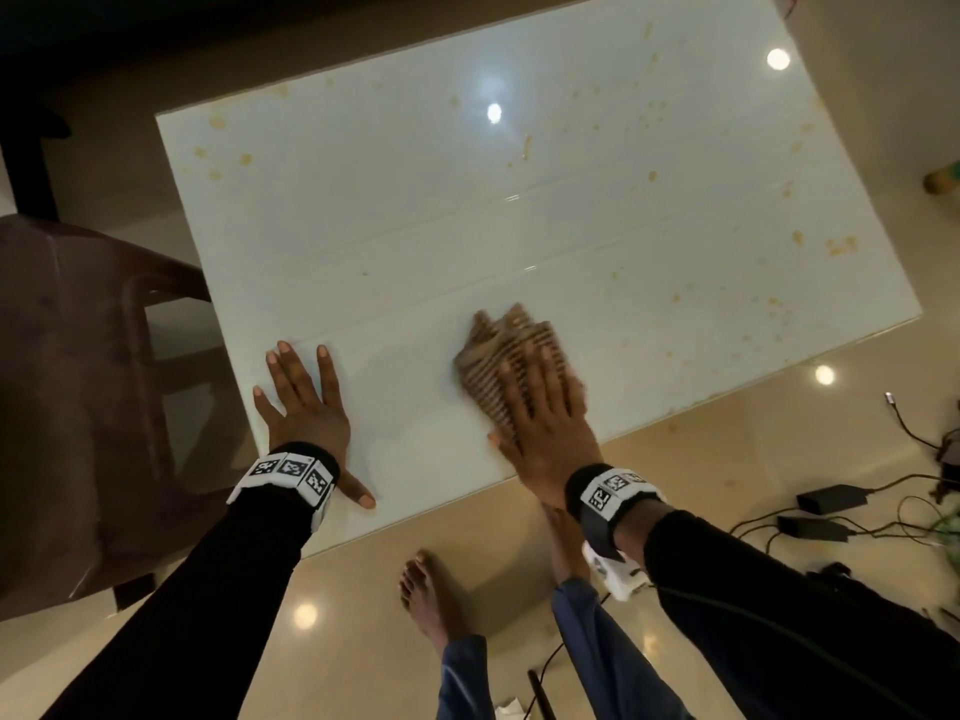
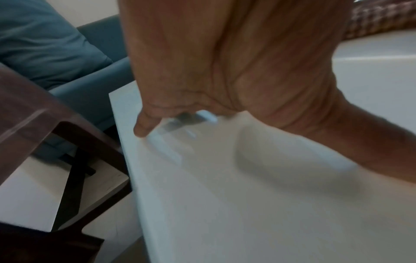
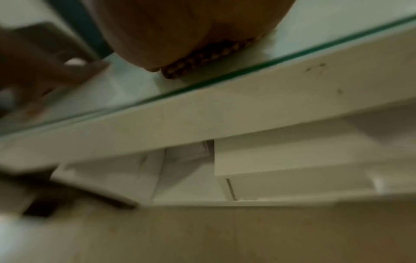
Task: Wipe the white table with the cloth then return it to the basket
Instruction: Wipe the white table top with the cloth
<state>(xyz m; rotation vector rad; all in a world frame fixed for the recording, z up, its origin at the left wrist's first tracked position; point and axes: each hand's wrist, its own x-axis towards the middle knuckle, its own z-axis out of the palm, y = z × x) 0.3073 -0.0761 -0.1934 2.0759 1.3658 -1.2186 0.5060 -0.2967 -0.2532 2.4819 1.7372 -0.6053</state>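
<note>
The white glass-topped table [image 1: 467,210] carries yellowish stains across its far and right parts. A brown checked cloth [image 1: 498,356] lies near the table's front edge, blurred by motion. My right hand [image 1: 540,402] presses flat on the cloth with straight fingers; in the right wrist view the palm [image 3: 180,32] sits on the cloth [image 3: 202,62] just above the table's glass edge [image 3: 247,71]. My left hand [image 1: 301,402] lies flat and spread on the table's near left corner, holding nothing; its palm [image 2: 225,62] rests on the table top [image 2: 247,213]. No basket is in view.
A dark brown plastic chair [image 1: 78,397] stands close against the table's left side. Power adapters and cables [image 1: 831,506] lie on the tiled floor at the right. My bare feet [image 1: 431,600] stand just before the table's front edge. A teal cushion [image 2: 45,41] sits beyond the chair.
</note>
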